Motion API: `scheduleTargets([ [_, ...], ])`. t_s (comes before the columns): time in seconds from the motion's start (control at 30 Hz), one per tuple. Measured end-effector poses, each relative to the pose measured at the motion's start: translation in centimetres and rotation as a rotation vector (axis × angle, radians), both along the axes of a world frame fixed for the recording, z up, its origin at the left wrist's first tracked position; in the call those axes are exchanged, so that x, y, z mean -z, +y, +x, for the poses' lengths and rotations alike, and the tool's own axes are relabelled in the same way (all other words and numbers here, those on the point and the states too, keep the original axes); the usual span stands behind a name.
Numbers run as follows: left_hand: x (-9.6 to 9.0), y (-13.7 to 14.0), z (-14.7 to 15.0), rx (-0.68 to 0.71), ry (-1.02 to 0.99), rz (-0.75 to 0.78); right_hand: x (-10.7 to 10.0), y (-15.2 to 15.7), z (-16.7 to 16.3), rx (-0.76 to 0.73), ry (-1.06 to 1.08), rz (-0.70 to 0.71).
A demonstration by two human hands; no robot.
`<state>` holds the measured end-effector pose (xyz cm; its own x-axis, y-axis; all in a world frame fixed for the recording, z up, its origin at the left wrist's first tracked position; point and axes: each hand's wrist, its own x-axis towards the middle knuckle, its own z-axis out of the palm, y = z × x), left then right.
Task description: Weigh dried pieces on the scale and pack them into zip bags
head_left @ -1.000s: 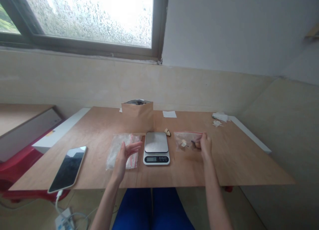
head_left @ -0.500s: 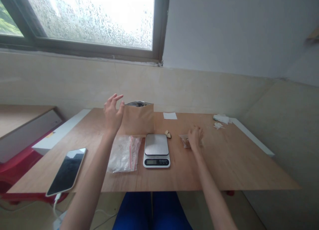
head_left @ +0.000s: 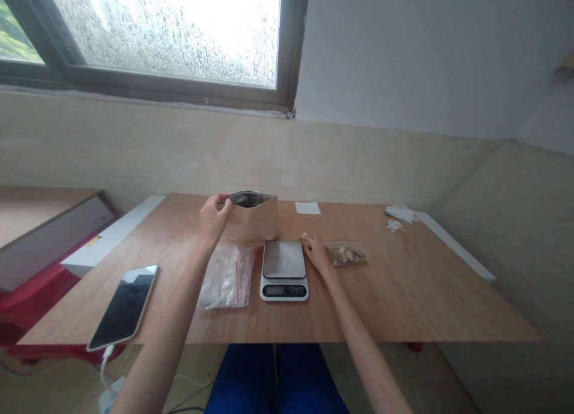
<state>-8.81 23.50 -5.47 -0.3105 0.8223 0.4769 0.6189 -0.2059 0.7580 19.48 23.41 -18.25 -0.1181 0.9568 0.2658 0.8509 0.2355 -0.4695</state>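
Observation:
A brown kraft paper pouch (head_left: 253,226) with a silvery lining stands with its mouth open behind the scale. My left hand (head_left: 215,218) pinches the left corner of its rim. My right hand (head_left: 316,253) is beside the right edge of the kitchen scale (head_left: 284,260), its fingers closed at a small pale, dark-edged dried piece (head_left: 305,235) that they mostly cover. Just right of that hand lies a small clear bag (head_left: 359,247) with several brown and cream dried pieces in it.
Clear zip bags (head_left: 226,279) with red seal strips lie left of the scale. A phone (head_left: 125,306) on a white cable is at the left front edge. At the back are a white paper (head_left: 307,208) and crumpled white scraps (head_left: 400,213).
My left hand has come down onto the pouch's rim. My right hand has moved left from the small clear bag to the loose piece by the scale, leaving the bag on the table.

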Motion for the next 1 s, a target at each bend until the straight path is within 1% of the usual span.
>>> scheduleTargets([
  [0.07, 0.0, -1.6, 0.3, 0.03, -0.042, 0.031, -0.1, -0.5, -0.3, 0.034, 0.083, 0.047],
  [0.13, 0.0, -3.2, 0.6, 0.067, -0.092, 0.03, -0.1, -1.1, -1.0, 0.023, 0.226, 0.077],
  [0.2, 0.1, -4.6, 0.8, 0.089, -0.121, 0.002, -0.2, -2.0, -2.0, -0.069, 0.328, 0.046],
  [0.27, 0.4, -5.6, 0.8, 0.113, -0.124, -0.027, -0.6, -3.0, -2.9, -0.171, 0.319, 0.01],
  [0.3, 0.5, -6.0, 0.8, 0.129, -0.119, -0.036, -1.1, -3.6, -3.4, -0.199, 0.302, 0.024],
  [0.37, 1.0, -6.5, 0.6, 0.161, -0.113, -0.045, -2.5, -4.8, -4.3, -0.205, 0.306, 0.124],
  [0.47, 1.9, -7.2, 0.6, 0.206, -0.14, -0.069, -5.8, -7.1, -5.8, -0.199, 0.401, 0.317],
  [0.5, 2.3, -7.5, 0.7, 0.219, -0.156, -0.074, -7.1, -7.9, -6.4, -0.226, 0.419, 0.356],
  [0.57, 3.2, -8.0, 1.0, 0.238, -0.18, -0.064, -9.4, -9.2, -7.6, -0.334, 0.409, 0.389],
  [0.63, 4.1, -8.6, 1.4, 0.233, -0.178, -0.03, -11.2, -9.9, -8.7, -0.469, 0.29, 0.331],
  [0.7, 4.9, -9.1, 1.8, 0.219, -0.152, 0.008, -12.3, -10.0, -9.8, -0.53, 0.078, 0.223],
  [0.77, 5.5, -9.5, 2.2, 0.2, -0.119, 0.04, -12.9, -9.4, -10.9, -0.492, -0.143, 0.079],
  [0.83, 5.9, -9.7, 2.5, 0.185, -0.087, 0.064, -13.0, -8.5, -11.9, -0.398, -0.276, -0.098],
  [0.9, 6.2, -9.8, 2.8, 0.165, -0.066, 0.081, -12.7, -7.3, -12.9, -0.328, -0.315, -0.234],
  [0.93, 6.3, -9.9, 2.9, 0.157, -0.063, 0.086, -12.5, -6.7, -13.2, -0.311, -0.303, -0.265],
  [1.0, 6.3, -10.0, 3.1, 0.145, -0.074, 0.085, -11.7, -5.7, -13.8, -0.306, -0.203, -0.241],
])
